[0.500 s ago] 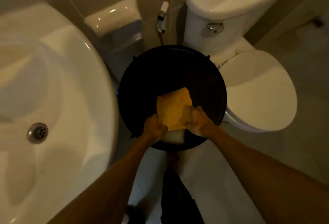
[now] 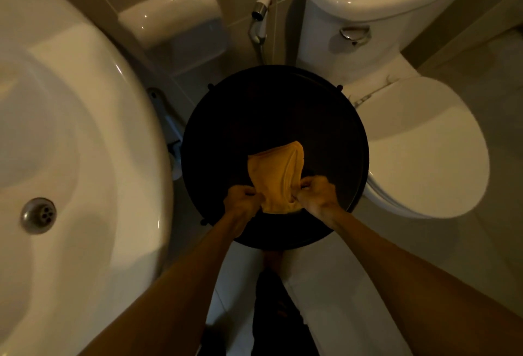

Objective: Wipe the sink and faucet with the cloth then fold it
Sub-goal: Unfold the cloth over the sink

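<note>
The left hand (image 2: 242,204) and right hand (image 2: 318,195) each pinch a near corner of the yellow cloth (image 2: 278,177), held bunched over the black round bucket (image 2: 226,118). This looks like the folding step; next the corners should be brought together evenly. Whether the bucket holds anything I cannot tell. The white sink (image 2: 93,118) at the left holds nothing visible.

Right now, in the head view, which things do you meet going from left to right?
Sink → left hand → yellow cloth, held over the black round surface → right hand → toilet.
</note>
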